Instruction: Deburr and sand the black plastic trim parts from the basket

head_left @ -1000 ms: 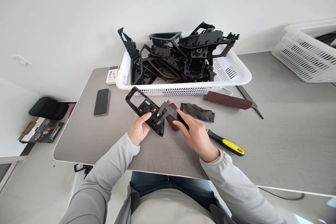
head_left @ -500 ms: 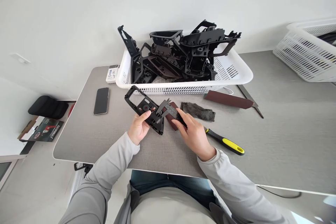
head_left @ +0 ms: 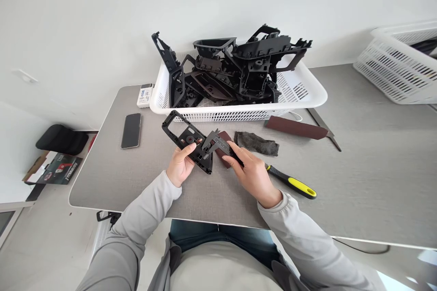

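My left hand [head_left: 180,166] grips a black plastic frame part [head_left: 177,128] by its near edge, thumb on top. The part is tilted above the table, its ribbed side with a round boss facing up. In my right hand [head_left: 253,173] is a caliper [head_left: 221,144], fingers closed round its body. The caliper jaws reach over the lower right end of the part; whether they touch it I cannot tell. Below the caliper lies a piece of dark red sandpaper [head_left: 225,135], partly hidden. A tool with a black and yellow handle [head_left: 297,185] lies beside my right hand, its front end covered.
Behind my hands, a white basket [head_left: 309,95] holds several black plastic parts. Near it lie a dark cloth [head_left: 256,142], a sandpaper-wrapped strip [head_left: 297,127] and a thin metal tool [head_left: 321,122]. A phone [head_left: 131,130] and small white box [head_left: 145,95] lie left. Another basket [head_left: 392,68] stands right.
The whole view has shifted very slightly. Both hands keep nearly the same place, with the caliper still at the end of the frame part.
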A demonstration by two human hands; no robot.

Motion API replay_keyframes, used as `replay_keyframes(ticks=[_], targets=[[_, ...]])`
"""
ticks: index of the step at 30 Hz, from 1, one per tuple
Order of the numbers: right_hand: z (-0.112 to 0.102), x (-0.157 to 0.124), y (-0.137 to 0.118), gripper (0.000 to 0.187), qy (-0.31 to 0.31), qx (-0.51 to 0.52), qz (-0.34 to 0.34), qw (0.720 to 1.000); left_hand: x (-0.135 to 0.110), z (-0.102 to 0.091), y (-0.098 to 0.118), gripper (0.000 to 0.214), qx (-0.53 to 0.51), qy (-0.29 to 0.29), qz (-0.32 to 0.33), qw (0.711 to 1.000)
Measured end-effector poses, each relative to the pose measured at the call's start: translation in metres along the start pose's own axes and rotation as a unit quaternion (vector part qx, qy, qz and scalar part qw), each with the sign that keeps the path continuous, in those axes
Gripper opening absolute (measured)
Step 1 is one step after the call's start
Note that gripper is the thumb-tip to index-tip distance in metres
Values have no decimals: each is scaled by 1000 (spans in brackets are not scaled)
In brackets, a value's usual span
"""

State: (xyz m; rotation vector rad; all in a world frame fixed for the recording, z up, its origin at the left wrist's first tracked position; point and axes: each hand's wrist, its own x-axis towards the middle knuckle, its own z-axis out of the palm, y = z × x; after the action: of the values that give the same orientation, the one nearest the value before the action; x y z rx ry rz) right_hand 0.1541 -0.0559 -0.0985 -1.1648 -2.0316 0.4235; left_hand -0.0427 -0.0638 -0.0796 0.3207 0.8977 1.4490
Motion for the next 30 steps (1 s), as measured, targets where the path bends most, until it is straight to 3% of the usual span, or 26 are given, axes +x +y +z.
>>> replay_keyframes(ticks=[9,16,21,28,30], targets=[[-1,3,2,47,-8,42,30,999,0,-6,4,26,66,-30,-49,996],[-5,6,4,41,68,91,113,987,-3,-5,-3,26,98,-63,38,992],[0,2,-2,44,18,84,76,993,-7,-5,-14,34,73,-16,79,994],[11,-4,-11,43,1,87,76,993,-12,-12,-34,40,49,-45,115,991],[12,-4,-12,42,5,91,80,993,-12,-18,-38,39,33,-35,80,996]])
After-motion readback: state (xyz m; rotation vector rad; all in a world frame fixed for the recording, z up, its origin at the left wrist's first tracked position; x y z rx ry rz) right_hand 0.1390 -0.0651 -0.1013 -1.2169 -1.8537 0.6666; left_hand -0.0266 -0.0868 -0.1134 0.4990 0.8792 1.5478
